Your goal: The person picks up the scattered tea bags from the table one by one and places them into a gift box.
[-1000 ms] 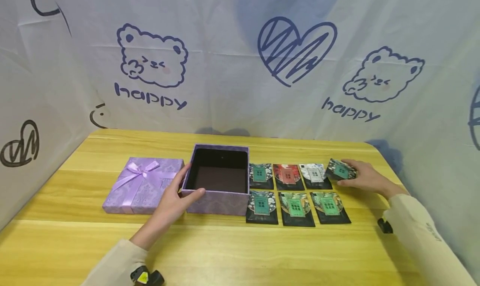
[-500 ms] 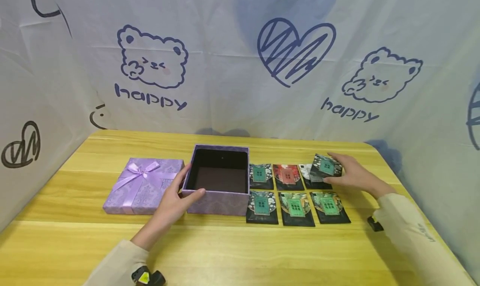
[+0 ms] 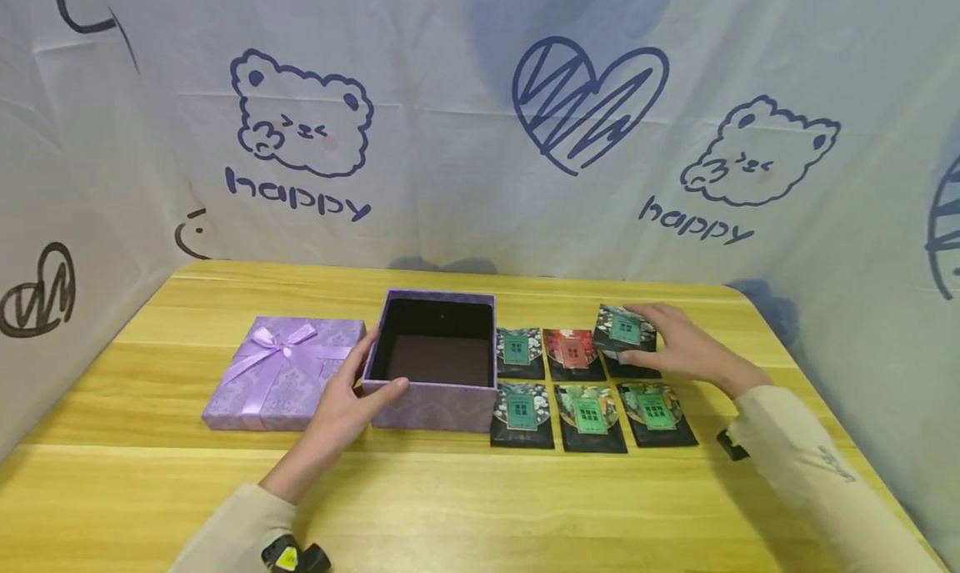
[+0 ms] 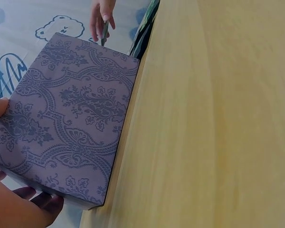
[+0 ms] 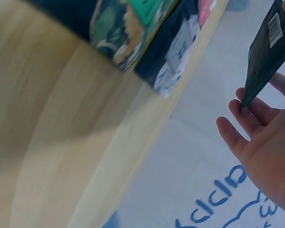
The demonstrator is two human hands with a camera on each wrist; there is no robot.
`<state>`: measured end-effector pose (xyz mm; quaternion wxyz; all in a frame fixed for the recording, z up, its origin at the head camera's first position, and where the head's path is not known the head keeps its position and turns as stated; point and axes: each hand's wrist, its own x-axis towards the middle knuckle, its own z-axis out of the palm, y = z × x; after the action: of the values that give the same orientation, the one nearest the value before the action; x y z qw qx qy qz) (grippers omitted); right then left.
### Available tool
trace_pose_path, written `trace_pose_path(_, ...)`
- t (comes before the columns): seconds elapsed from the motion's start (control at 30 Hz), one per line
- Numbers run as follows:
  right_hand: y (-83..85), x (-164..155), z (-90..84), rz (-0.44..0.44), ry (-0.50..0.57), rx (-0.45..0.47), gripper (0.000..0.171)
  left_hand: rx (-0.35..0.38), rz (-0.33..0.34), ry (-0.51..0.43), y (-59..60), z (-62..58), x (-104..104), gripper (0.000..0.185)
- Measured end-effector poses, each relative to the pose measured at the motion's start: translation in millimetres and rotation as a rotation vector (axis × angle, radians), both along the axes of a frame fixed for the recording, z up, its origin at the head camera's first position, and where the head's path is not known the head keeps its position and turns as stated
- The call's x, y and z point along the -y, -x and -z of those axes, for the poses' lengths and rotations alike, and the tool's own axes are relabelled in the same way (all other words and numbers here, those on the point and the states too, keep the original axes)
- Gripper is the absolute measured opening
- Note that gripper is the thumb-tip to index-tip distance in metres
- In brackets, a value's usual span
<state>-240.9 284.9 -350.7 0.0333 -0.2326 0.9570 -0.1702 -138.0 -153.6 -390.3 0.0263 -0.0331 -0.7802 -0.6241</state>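
My right hand [image 3: 678, 344] pinches a dark flat packet with a teal label [image 3: 624, 329], perhaps a tea sachet, by its edges. It hangs above the white-flowered packet [image 3: 636, 369] at the back right, covering most of it. A barcode shows on the back of the held packet [image 5: 271, 42] in the right wrist view. At the left front corner of the purple patterned box [image 3: 435, 406], my left hand [image 3: 348, 410] grips the wall, thumb over the front rim and fingers along the side. The box stands lidless, its dark inside holding nothing visible.
Two rows of flat packets lie right of the box, among them a red one [image 3: 573, 354] and a green-labelled one [image 3: 592, 417]. Left of it rests the purple lid [image 3: 300, 394] with a ribbon bow. A drawn-on white curtain [image 3: 450, 198] stands behind the table.
My right hand has carried the teal-labelled packet leftwards, from right of the back row to over the white-flowered packet. My left hand has stayed on the box.
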Motion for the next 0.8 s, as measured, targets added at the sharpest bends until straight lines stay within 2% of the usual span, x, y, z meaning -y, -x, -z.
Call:
trace_pose_path(0.4, -3.7, 27.2, -7.1, -0.036, -0.005, -0.038, 0.079, -0.009, -0.004, 0.0, 0.0, 0.6, -0.4, 0.079)
trace_pose_path(0.8, -3.9, 56.7, -16.4, -0.05, -0.015, -0.024, 0.082, -0.014, 0.001, 0.001, -0.1, 1.3, -0.2, 0.079)
